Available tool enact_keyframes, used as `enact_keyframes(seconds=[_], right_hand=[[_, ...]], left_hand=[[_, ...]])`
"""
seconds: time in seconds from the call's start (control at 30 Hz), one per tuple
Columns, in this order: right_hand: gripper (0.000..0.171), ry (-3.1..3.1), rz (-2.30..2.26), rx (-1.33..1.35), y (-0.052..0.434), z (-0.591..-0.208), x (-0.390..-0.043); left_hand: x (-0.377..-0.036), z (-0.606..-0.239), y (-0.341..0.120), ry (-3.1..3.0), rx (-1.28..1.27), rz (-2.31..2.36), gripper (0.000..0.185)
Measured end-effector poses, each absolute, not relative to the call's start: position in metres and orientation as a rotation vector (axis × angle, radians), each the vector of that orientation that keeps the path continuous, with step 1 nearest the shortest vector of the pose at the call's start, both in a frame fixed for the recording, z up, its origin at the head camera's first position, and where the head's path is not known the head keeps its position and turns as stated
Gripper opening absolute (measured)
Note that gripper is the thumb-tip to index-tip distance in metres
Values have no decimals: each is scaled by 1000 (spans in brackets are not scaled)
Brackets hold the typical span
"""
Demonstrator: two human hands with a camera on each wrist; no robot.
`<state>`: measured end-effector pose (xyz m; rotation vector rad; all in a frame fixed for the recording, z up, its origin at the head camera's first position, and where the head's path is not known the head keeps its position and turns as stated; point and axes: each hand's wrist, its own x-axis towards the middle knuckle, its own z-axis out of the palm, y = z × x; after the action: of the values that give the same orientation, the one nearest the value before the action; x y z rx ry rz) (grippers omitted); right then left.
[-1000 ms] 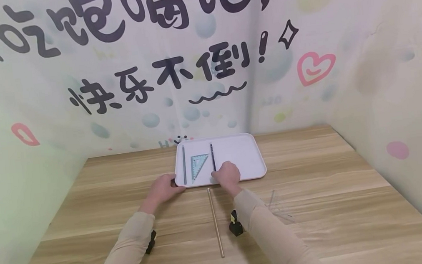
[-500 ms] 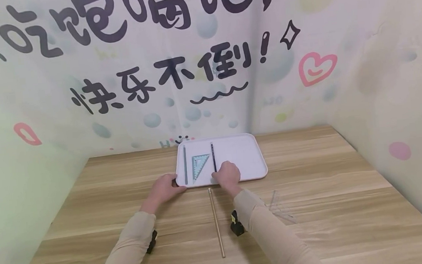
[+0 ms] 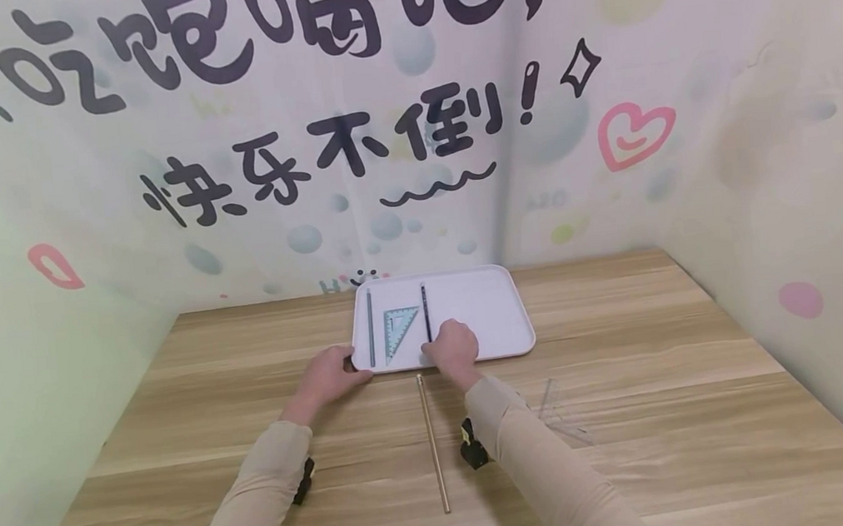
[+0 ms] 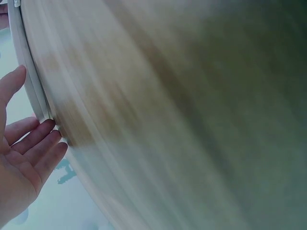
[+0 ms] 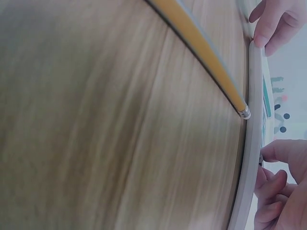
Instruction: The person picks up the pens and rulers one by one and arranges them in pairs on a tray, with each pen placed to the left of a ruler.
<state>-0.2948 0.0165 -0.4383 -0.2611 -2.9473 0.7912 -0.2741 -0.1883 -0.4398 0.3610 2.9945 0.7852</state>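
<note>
In the head view a white tray (image 3: 481,308) lies toward the back of the table. My left hand (image 3: 328,375) grips its front left corner, thumb along the front rim. With thumb and fingers my right hand (image 3: 455,349) pinches the near end of a dark pencil (image 3: 426,308), which lies in the tray pointing away from me. Left of that pencil are a teal set square (image 3: 399,328) and a grey-blue pencil (image 3: 370,328). Right of it the tray's surface is bare. The right wrist view shows the pinch (image 5: 268,158) just past the rim.
A gold-yellow pencil (image 3: 433,446) lies on the wooden table (image 3: 662,342) between my forearms, its ferrule end close to the tray's front rim. A clear set square (image 3: 563,416) lies right of my right wrist. Behind the table hangs a printed wall cloth (image 3: 263,260).
The head view has shifted very slightly. Both hands, the tray and the things in it stay where they were.
</note>
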Motion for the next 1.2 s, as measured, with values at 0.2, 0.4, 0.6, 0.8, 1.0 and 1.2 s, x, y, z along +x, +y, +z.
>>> enact_keyframes(seconds=[0.2, 0.4, 0.6, 0.8, 1.0, 1.2], right_hand=[[38, -2948, 786, -266, 17, -440, -295], [36, -2958, 758, -261, 17, -441, -295], [35, -2951, 754, -260, 18, -442, -295], [37, -2943, 746, -250, 19, -442, -296], [38, -2933, 738, -231, 20, -444, -297], [42, -2954, 735, -177, 20, -440, -294]], left_hand=[[-274, -440, -189, 3000, 366, 784, 25], [-275, -441, -188, 3002, 342, 768, 26], [-275, -442, -187, 3004, 343, 760, 26], [-274, -442, -187, 3003, 350, 774, 25], [-274, -442, -187, 3004, 341, 779, 25], [-274, -442, -189, 3014, 356, 783, 25]])
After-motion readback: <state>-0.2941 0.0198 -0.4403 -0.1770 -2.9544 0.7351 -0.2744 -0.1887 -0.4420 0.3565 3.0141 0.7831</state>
